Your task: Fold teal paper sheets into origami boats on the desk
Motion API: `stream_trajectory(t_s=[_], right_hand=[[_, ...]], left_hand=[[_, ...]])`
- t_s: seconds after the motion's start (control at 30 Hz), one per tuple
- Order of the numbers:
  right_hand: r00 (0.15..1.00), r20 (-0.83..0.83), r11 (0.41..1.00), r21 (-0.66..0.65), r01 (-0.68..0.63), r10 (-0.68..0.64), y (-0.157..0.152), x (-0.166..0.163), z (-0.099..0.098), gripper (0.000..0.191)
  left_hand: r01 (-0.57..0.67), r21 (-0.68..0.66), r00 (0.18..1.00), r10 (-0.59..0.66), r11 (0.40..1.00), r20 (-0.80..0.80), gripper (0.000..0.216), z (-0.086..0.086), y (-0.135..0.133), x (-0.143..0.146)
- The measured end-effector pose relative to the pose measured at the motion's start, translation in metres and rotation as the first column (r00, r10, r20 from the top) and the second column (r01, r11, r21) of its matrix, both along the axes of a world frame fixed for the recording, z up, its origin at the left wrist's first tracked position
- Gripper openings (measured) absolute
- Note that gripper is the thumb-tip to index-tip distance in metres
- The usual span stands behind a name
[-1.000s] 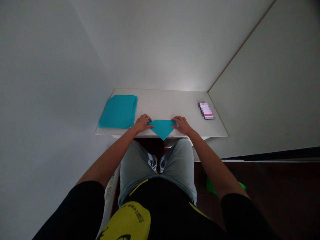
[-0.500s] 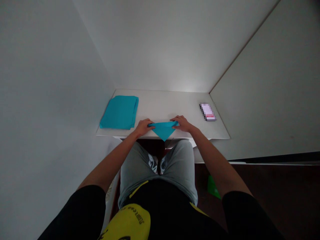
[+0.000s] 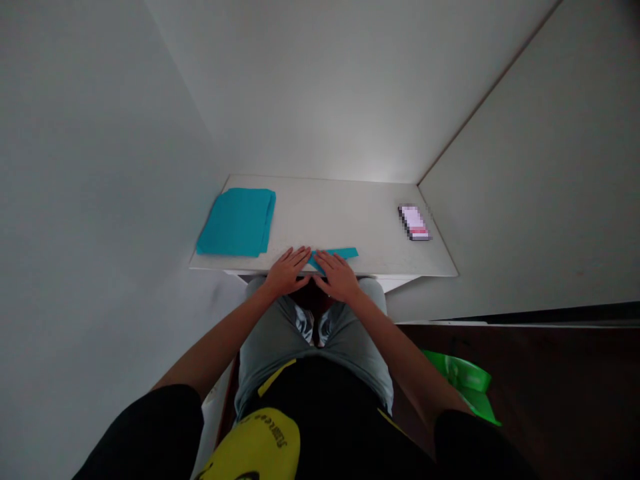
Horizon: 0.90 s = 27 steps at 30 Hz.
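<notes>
A folded piece of blue paper (image 3: pixel 346 253) lies at the front edge of the white table (image 3: pixel 330 213). Part of it is hidden under my hands, and a narrow strip shows to the right. My left hand (image 3: pixel 289 271) rests flat over its left end, fingers stretched out. Beside it, my right hand (image 3: pixel 338 275) presses down on the middle of the paper, fingers also extended. The two hands nearly meet at the thumbs. A stack of flat blue paper sheets (image 3: pixel 236 222) sits at the table's left end, apart from both hands.
On the table's right side lies a phone (image 3: pixel 415 222) with a blurred screen. White walls close in the table at the back and both sides. A green plastic object (image 3: pixel 465 377) is on the dark floor at the lower right.
Both hands have moved inward and down, from pinching the folded paper's ends to lying flat on it. The downward-pointing triangle now shows as a narrow strip. More of the green object is visible.
</notes>
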State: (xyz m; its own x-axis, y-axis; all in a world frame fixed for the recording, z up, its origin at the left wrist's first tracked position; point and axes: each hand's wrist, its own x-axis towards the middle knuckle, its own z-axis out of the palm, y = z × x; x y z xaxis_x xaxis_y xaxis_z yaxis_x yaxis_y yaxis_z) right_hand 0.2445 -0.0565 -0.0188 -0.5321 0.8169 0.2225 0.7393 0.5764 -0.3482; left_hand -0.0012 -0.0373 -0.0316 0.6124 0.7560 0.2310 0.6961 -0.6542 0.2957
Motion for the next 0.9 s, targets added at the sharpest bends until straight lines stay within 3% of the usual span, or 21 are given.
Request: stream_trajectory(t_s=[0.13, 0.37, 0.47, 0.6, 0.8, 0.9], right_hand=[[0.997, -0.063, 0.998, -0.022, 0.053, -0.054, -0.005, -0.025, -0.015, 0.076], [0.971, -0.038, 0.972, 0.012, 0.236, -0.235, 0.007, 0.059, -0.025, 0.082], [0.975, 0.011, 0.975, 0.013, 0.22, -0.22, 0.006, 0.08, -0.024, 0.091], [0.985, 0.018, 0.984, 0.048, 0.169, -0.17, -0.001, 0.085, -0.025, 0.103], [0.952, -0.147, 0.956, 0.079, 0.281, -0.267, -0.009, 0.087, -0.025, 0.043], [0.928, -0.198, 0.946, 0.016, 0.325, -0.316, 0.003, 0.088, -0.021, 0.038]], left_hand=[[0.004, -0.021, 1.0, -0.004, 1.0, -0.015, 0.072, -0.001, 0.002, 0.0], [-0.03, -0.002, 0.998, 0.03, 1.0, 0.047, 0.064, -0.002, 0.0, 0.003], [-0.033, 0.0, 0.997, 0.033, 0.999, 0.072, 0.061, -0.004, 0.0, 0.003], [-0.043, -0.005, 0.993, 0.043, 0.999, 0.107, 0.051, -0.007, -0.004, 0.0], [-0.062, -0.041, 0.981, 0.069, 0.997, 0.183, 0.036, -0.007, -0.013, -0.002], [-0.15, -0.132, 0.954, 0.179, 0.98, 0.242, 0.027, 0.001, -0.001, -0.002]])
